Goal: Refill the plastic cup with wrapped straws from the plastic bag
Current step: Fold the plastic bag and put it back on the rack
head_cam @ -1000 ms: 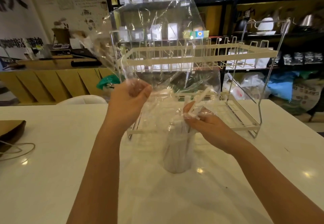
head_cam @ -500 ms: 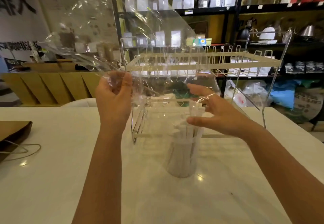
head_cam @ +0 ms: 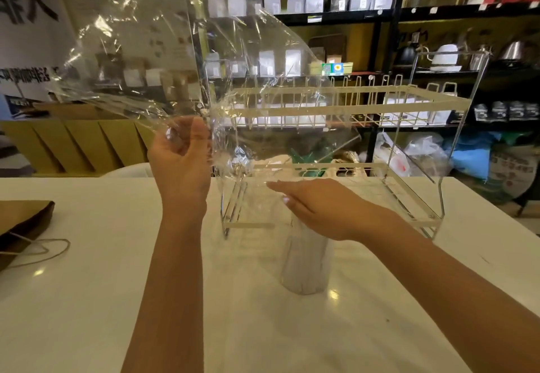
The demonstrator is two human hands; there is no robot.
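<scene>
A clear plastic cup [head_cam: 304, 264] stands upright on the white table [head_cam: 87, 299], packed with white wrapped straws. My right hand [head_cam: 318, 209] lies flat, palm down, over the cup's mouth and hides the straw tops. My left hand [head_cam: 181, 165] is raised to the left of the cup and grips a corner of the clear plastic bag [head_cam: 152, 51]. The bag billows up and to the left above the table, and no straws show inside it.
A white two-tier wire rack [head_cam: 336, 104] stands right behind the cup. A brown paper bag with twine handles [head_cam: 20, 226] lies at the table's left edge. Shelves of pouches and kettles fill the background.
My left hand has lifted the bag up and left, away from the cup. My right hand let go of the bag and straws and flattened over the cup's top.
</scene>
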